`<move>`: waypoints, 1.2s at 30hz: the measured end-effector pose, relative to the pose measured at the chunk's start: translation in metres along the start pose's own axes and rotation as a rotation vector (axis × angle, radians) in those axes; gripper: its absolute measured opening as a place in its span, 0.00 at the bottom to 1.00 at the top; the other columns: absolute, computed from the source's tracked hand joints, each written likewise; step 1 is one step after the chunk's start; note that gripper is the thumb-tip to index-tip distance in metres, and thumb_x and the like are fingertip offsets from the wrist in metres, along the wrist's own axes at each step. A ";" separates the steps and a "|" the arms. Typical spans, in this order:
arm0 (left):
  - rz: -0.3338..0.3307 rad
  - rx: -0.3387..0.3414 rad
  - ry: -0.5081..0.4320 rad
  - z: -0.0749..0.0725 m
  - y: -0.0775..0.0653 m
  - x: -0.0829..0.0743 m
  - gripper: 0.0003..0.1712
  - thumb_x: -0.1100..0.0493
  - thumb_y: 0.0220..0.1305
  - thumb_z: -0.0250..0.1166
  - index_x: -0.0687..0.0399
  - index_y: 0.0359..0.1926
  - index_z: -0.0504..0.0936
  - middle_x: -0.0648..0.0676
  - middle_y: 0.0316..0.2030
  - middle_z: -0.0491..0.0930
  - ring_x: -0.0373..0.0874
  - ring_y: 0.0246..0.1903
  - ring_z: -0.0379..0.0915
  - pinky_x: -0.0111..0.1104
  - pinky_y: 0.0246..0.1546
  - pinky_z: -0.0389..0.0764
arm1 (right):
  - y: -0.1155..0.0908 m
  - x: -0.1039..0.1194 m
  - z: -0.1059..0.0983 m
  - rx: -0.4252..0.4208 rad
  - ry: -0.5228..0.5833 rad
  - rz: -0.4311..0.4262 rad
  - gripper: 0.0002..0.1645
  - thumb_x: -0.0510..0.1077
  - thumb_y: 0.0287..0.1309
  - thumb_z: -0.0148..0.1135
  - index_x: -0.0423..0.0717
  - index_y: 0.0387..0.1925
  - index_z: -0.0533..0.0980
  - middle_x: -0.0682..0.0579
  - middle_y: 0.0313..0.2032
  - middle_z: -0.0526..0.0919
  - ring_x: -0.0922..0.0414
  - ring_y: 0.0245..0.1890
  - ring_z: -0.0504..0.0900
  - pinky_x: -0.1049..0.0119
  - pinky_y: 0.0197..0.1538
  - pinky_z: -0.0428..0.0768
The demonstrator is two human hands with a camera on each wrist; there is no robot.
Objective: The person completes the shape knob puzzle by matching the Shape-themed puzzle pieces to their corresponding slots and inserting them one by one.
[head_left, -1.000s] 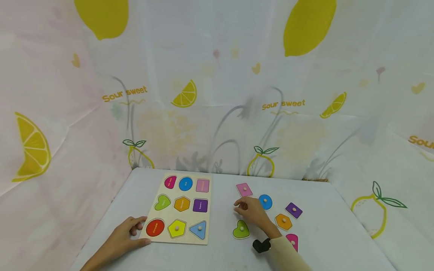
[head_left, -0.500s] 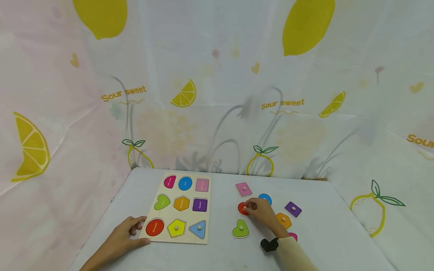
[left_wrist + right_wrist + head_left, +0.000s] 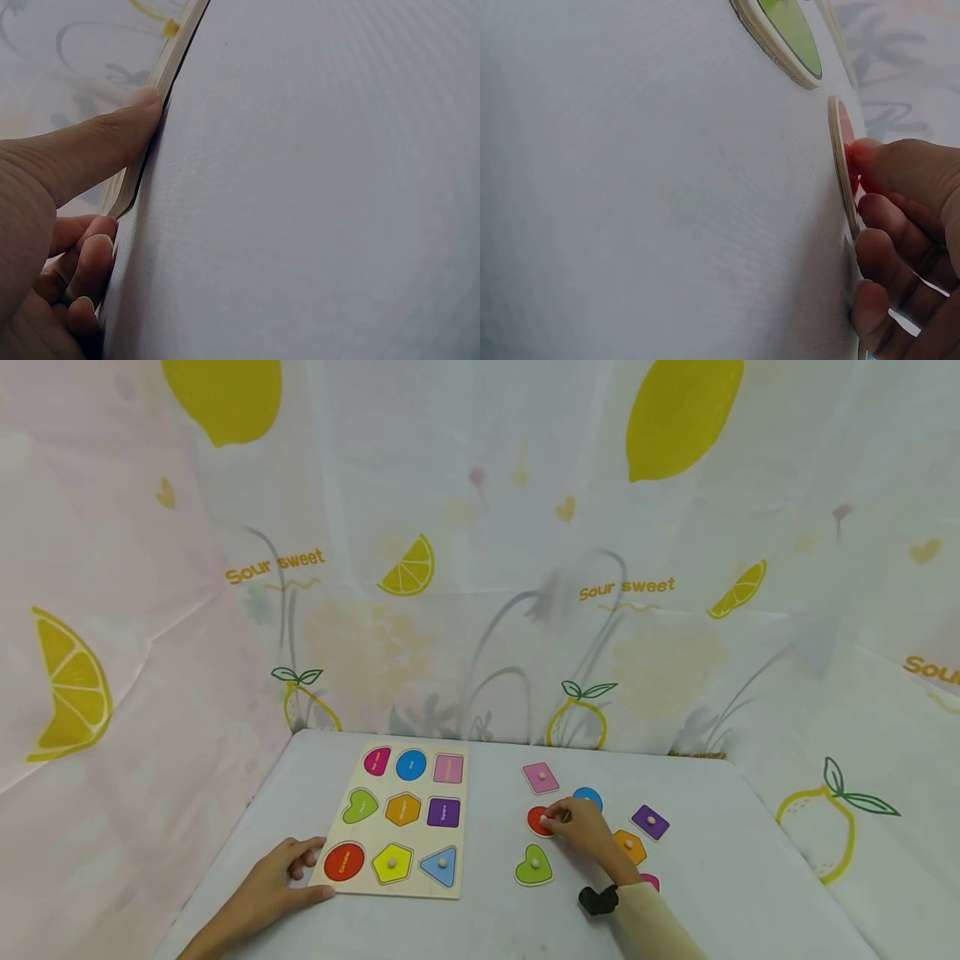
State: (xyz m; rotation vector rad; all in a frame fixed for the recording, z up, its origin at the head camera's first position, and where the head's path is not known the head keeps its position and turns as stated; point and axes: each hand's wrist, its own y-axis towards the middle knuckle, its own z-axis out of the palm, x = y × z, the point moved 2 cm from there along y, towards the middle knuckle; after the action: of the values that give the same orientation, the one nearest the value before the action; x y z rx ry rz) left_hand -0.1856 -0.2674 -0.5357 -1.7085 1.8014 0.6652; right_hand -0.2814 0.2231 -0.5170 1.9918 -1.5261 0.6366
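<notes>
The red disc (image 3: 534, 821) was located on the right side of the tabletop (image 3: 720, 877), at 3 o'clock from the puzzle board (image 3: 386, 787). The green heart (image 3: 527, 871) was positioned at 6 o'clock from the disc, the pink piece (image 3: 535, 772) at 12 o'clock and the blue piece (image 3: 588, 794) at 2 o'clock.

The disc's knob (image 3: 543, 820) was pinched between the thumb and forefinger of the right hand (image 3: 588, 831), with almost no gap between them; the other fingers were curled loosely. Whether the disc was lifted from the tabletop could not be determined. The board's 7 o'clock corner was held by the left hand (image 3: 270, 881), with the thumb set on the near edge and the curled fingers against the left edge.

The disc was judged to be light, stiff and not fragile, probably of thin wood with a smooth printed face. The knob was considered the correct holding point, since the thin rim, lying close to the tabletop, would be harder to grip.
</notes>
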 end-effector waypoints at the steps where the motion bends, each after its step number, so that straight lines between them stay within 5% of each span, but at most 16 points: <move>1: 0.002 -0.001 -0.002 0.000 0.000 0.000 0.51 0.43 0.44 0.85 0.64 0.65 0.77 0.49 0.38 0.70 0.43 0.37 0.65 0.28 0.35 0.71 | 0.000 0.000 0.000 0.001 0.003 0.007 0.07 0.43 0.60 0.75 0.44 0.35 0.85 0.58 0.24 0.76 0.59 0.28 0.74 0.69 0.33 0.75; 24: 0.045 -0.018 -0.020 -0.002 -0.003 -0.002 0.49 0.45 0.44 0.85 0.64 0.64 0.78 0.49 0.38 0.70 0.40 0.36 0.65 0.28 0.35 0.70 | 0.000 0.005 0.000 -0.007 -0.004 0.010 0.06 0.44 0.61 0.74 0.46 0.36 0.86 0.59 0.25 0.76 0.60 0.29 0.73 0.70 0.32 0.74; 36: 0.073 -0.019 -0.045 -0.002 -0.004 -0.001 0.47 0.47 0.45 0.84 0.64 0.64 0.78 0.49 0.38 0.70 0.38 0.36 0.65 0.29 0.36 0.70 | 0.001 0.021 0.003 0.004 -0.019 -0.065 0.06 0.46 0.62 0.73 0.47 0.35 0.85 0.60 0.25 0.75 0.60 0.28 0.73 0.70 0.30 0.73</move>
State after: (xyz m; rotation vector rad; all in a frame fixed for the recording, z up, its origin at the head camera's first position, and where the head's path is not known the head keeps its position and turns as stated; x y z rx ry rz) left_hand -0.1812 -0.2686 -0.5331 -1.6339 1.8391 0.7479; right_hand -0.2775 0.2058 -0.5052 2.0471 -1.4650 0.5965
